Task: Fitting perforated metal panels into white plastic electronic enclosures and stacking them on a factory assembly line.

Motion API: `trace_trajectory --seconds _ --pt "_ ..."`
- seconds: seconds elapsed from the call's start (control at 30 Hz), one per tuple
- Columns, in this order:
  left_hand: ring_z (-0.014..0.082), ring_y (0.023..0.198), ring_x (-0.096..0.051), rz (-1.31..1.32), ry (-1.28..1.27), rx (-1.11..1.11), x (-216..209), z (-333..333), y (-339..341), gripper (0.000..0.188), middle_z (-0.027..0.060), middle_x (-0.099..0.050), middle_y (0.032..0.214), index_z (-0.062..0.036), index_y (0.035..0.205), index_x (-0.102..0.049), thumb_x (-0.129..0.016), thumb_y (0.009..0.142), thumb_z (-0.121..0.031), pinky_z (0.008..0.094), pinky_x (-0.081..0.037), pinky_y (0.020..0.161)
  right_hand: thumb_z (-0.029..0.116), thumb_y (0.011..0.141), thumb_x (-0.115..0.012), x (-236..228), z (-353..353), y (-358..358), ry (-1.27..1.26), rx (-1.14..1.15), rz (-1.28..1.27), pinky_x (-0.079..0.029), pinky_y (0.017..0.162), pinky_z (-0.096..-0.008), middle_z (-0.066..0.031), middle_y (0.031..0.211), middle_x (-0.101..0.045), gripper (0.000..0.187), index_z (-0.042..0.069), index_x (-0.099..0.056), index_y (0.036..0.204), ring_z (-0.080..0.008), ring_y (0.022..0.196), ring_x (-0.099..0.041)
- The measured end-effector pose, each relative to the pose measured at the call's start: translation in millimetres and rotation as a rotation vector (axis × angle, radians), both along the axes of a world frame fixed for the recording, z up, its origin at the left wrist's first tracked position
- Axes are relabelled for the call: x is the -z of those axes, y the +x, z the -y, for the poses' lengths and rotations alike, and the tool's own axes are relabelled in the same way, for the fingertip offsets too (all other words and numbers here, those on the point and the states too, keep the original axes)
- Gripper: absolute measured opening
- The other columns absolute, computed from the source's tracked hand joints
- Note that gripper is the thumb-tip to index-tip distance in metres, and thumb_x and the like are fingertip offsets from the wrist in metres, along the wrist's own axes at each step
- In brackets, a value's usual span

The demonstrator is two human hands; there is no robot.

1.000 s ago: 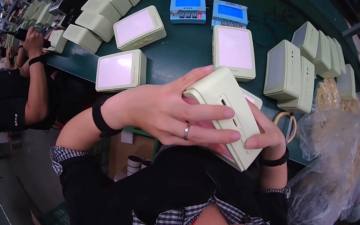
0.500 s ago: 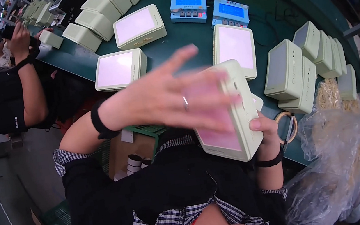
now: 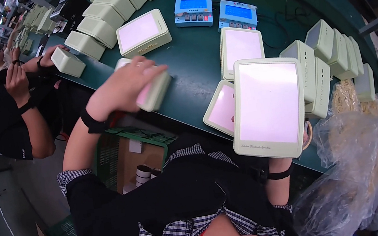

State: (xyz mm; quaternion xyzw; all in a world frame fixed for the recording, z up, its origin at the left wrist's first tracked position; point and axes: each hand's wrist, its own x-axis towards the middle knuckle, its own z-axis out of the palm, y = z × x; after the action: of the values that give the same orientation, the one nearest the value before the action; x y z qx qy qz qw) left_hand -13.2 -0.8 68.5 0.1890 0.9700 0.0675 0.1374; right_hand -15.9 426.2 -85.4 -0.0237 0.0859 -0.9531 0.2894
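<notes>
My left hand (image 3: 122,86) is wrapped over a cream box-shaped speaker (image 3: 152,96) near the table's front edge; it covers much of the box, which is tilted. My right hand (image 3: 280,164) holds up another cream speaker (image 3: 271,105) from behind, its pale pinkish panel facing me; most of that hand is hidden, with fingertips showing at the box's left edge. Partly behind this box, another speaker (image 3: 220,106) lies slanted at the table edge. A further one (image 3: 243,51) stands just beyond it.
Two blue display devices (image 3: 193,10) sit at the back. One speaker (image 3: 142,32) lies farther left, beside a row of cream boxes (image 3: 103,26). More boxes (image 3: 316,87) and plastic bags (image 3: 346,154) are at right. A co-worker (image 3: 11,112) handles a box at left; a green crate (image 3: 107,152) stands below.
My left hand has moved left, from the held speaker's panel to the speaker at the table edge, and grips it. My right hand has turned its speaker panel-up and moved it right.
</notes>
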Motion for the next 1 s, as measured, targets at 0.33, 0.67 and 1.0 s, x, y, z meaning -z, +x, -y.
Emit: trace_trajectory --seconds 0.33,0.67,1.0 --pt "0.0268 0.133 -0.044 -0.475 -0.118 0.669 22 -54 -44 0.067 0.0071 -0.047 0.143 -0.0237 0.142 -0.044 -0.057 0.082 0.003 0.0471 -0.037 0.112 0.067 0.095 -0.031 -43 40 -37 0.311 0.172 0.299 -0.047 0.098 -0.0596 -0.0287 0.152 -0.030 0.085 0.012 -0.014 0.157 -0.0451 0.130 -0.046" --pt "0.0453 0.143 -0.025 -0.463 -0.143 -0.473 68 59 -74 0.091 0.0179 -0.024 0.159 -0.0206 0.154 -0.027 -0.070 0.081 -0.052 0.0545 -0.029 0.113 0.067 0.093 -0.038 -70 52 -23 0.285 0.109 0.054 -0.046 0.094 -0.0661 -0.0268 0.154 -0.024 0.088 0.012 -0.013 0.157 -0.0448 0.125 -0.048" --pt "0.0398 0.149 -0.016 -0.274 -0.188 -0.223 51 84 -49 0.074 0.0102 -0.020 0.162 -0.0230 0.153 -0.032 -0.065 0.088 -0.034 0.0514 -0.023 0.118 0.066 0.091 -0.045 -94 64 0 0.277 0.048 -0.193 -0.045 0.090 -0.0725 -0.0250 0.157 -0.018 0.092 0.013 -0.012 0.157 -0.0445 0.121 -0.050"
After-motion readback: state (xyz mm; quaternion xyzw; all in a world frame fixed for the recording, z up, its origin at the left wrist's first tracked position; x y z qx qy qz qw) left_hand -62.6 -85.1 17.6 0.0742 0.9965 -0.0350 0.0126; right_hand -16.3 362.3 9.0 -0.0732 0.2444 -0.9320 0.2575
